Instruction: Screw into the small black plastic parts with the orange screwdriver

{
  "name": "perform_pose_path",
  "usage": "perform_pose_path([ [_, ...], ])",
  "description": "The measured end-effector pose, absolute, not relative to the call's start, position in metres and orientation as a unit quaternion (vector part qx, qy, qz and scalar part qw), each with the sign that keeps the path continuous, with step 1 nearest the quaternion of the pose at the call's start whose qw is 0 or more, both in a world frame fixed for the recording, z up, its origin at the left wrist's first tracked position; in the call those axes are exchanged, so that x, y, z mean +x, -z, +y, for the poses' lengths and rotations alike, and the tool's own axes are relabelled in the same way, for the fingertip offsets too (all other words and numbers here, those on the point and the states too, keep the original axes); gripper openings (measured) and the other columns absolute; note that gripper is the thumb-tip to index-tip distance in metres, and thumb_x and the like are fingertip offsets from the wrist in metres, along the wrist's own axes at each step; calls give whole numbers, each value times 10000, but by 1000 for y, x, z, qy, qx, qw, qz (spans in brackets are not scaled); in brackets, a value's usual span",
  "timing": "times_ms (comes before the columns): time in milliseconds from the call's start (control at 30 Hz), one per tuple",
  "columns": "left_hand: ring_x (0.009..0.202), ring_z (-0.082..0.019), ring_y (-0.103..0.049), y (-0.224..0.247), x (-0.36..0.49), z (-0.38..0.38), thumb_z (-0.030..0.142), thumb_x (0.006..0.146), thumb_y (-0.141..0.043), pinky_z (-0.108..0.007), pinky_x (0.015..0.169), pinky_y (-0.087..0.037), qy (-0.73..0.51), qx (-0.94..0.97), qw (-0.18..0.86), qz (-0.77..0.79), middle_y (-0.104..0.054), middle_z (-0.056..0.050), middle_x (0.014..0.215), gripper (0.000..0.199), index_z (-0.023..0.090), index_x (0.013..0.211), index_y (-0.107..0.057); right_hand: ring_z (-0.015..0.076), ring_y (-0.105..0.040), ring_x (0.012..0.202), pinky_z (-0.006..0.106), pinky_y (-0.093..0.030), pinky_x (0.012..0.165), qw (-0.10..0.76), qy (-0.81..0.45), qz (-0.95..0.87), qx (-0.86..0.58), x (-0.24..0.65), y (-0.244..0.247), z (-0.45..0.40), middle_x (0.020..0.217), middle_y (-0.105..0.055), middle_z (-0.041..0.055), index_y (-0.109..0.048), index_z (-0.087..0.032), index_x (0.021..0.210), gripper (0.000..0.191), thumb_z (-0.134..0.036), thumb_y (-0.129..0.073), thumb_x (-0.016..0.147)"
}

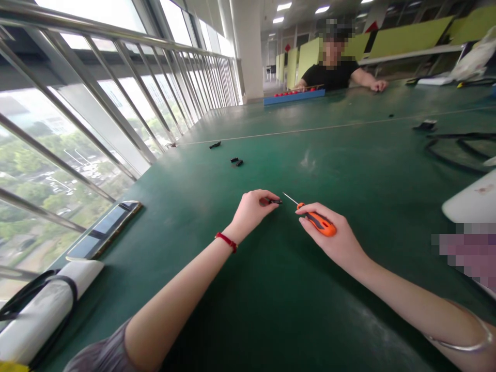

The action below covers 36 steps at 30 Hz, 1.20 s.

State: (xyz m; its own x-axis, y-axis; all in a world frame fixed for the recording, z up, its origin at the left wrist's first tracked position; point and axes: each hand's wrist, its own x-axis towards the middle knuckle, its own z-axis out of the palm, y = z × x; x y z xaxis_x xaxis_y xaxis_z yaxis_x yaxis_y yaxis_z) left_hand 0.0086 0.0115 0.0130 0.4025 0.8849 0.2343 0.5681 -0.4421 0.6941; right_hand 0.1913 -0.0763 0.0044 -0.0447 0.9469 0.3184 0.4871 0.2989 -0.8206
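Screwdriver (324,226): my right hand (343,245) gripped it, tip just beside the black piece (276,201).
Black piece: my left hand (250,206) pinched it over the bench (240,299).
Hands: were near each other, apart.
Loose black parts (239,163): lay beyond my left hand.

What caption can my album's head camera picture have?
Left hand pinches a small dark piece; right hand holds an orange screwdriver over a green table.
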Motion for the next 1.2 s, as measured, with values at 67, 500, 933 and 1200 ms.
perform_pose_path([
  [67, 745, -144, -615, -7, 16, 16, 203, 767, -625, -277, 726, -506, -318, 792, 248, 460, -705, -32, 868, 154, 172, 893, -709, 188, -626, 802, 310, -478, 702, 443, -253, -677, -531, 191, -5, -76, 944, -661, 48, -609, -203, 932, 151, -285, -535, 828],
  [500, 745, -129, -586, 4, 16, 12, 187, 799, -572, -247, 678, -486, -340, 805, 222, 432, -673, -25, 860, 148, 181, 897, -683, 139, -623, 677, 255, -492, 617, 535, -147, -674, -488, 192, -9, -85, 792, -648, 8, -573, -217, 842, 64, -181, -556, 792],
  [933, 735, -128, -583, 5, 17, 13, 197, 801, -582, -261, 707, -490, -338, 811, 207, 430, -673, -24, 857, 140, 181, 897, -683, 151, -613, 650, 273, -477, 589, 536, -153, -661, -502, 192, -9, -84, 757, -646, 11, -569, -225, 788, 42, -192, -545, 781],
  [1200, 739, -132, -584, 4, 14, 15, 212, 807, -583, -265, 709, -487, -323, 823, 205, 421, -669, -25, 860, 165, 191, 929, -691, 150, -613, 652, 270, -472, 591, 549, -161, -648, -502, 193, -8, -84, 758, -647, 7, -565, -226, 781, 30, -206, -545, 790],
])
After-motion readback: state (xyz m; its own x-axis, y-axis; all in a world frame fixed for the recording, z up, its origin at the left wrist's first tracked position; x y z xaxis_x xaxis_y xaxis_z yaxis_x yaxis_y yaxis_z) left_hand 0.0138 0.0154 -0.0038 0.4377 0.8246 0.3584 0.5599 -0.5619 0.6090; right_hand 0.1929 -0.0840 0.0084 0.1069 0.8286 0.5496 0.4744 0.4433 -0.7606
